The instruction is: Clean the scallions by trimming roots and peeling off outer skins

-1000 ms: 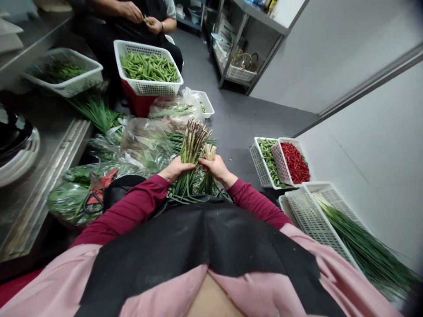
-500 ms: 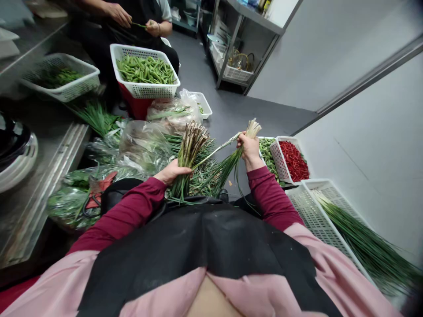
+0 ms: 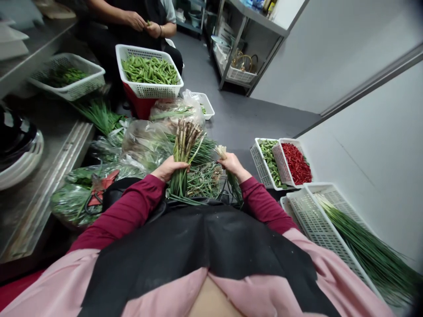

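Observation:
My left hand (image 3: pixel 170 168) is wrapped round a thick bunch of spring onions with brown, dirty ends (image 3: pixel 185 138), held upright with the green leaves downward. A thin pale strip (image 3: pixel 198 149) slants out from this bunch near my thumb. To the right, my right hand (image 3: pixel 232 164) grips a smaller bunch of spring onions with clean white ends (image 3: pixel 220 152). Its green leaves hang below the hand, partly hidden by the wrist. Between and below the hands lies a heap of loose green leaves and peelings (image 3: pixel 206 180).
Bagged greens (image 3: pixel 145 143) and red-handled scissors (image 3: pixel 98 191) lie to the left. Ahead, a co-worker's hands (image 3: pixel 145 26) are behind a basket of green pods (image 3: pixel 150 90). On the right stand a basket of red chillies (image 3: pixel 280 160) and a basket holding long spring onions (image 3: pixel 325 235).
My right hand has moved left and down with its bunch, closer to my left hand. The pale stalk stretched between both hands no longer spans them. The co-worker's hands have come together.

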Action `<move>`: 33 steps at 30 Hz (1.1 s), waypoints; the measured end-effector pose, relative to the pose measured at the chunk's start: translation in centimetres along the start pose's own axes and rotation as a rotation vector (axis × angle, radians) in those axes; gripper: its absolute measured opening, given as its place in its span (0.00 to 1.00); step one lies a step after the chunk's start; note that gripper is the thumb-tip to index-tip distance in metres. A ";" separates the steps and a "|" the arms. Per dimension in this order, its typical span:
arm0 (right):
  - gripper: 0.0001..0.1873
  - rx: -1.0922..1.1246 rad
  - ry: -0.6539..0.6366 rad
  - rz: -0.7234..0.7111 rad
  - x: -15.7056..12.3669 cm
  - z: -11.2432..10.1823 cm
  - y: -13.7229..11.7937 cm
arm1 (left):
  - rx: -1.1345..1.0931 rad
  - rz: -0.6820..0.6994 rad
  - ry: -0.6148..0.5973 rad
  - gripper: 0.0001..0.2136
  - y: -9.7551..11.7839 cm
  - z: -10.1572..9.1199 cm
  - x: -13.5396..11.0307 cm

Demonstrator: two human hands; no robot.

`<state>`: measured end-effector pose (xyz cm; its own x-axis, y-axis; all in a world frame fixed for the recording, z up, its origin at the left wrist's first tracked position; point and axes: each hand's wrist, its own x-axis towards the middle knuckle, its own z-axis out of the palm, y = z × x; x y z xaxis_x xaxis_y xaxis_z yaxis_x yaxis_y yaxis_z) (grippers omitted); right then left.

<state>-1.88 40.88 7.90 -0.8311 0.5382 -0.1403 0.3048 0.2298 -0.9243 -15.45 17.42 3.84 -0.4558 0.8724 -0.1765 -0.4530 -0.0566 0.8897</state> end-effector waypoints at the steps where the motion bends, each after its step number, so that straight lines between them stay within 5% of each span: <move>1: 0.11 0.025 0.003 0.020 -0.3 1.2 0.0 | 0.000 -0.019 -0.006 0.14 -0.1 0.2 0.0; 8: 0.17 0.419 0.000 0.076 0.0 5.9 -2.3 | -0.035 -0.070 -0.017 0.21 -0.8 2.4 0.4; 15: 0.17 0.398 0.264 -0.042 -0.7 2.6 -2.1 | -0.218 -0.156 0.104 0.13 -0.8 1.5 1.2; 18: 0.18 0.201 0.161 -0.071 -1.4 3.3 -2.3 | -0.239 -0.180 0.114 0.14 -0.8 1.5 1.5; 23: 0.15 -0.017 -0.044 -0.073 -1.5 7.6 -2.0 | -0.162 -0.140 0.076 0.20 -1.3 2.0 1.5; 33: 0.20 0.489 -0.194 0.237 -1.6 7.0 -1.6 | -0.133 -0.095 0.087 0.24 -1.3 1.7 1.4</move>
<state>-4.32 33.98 7.12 -0.8506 0.3602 -0.3832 0.2806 -0.3054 -0.9099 -14.21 19.57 3.15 -0.4678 0.8320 -0.2983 -0.5920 -0.0443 0.8047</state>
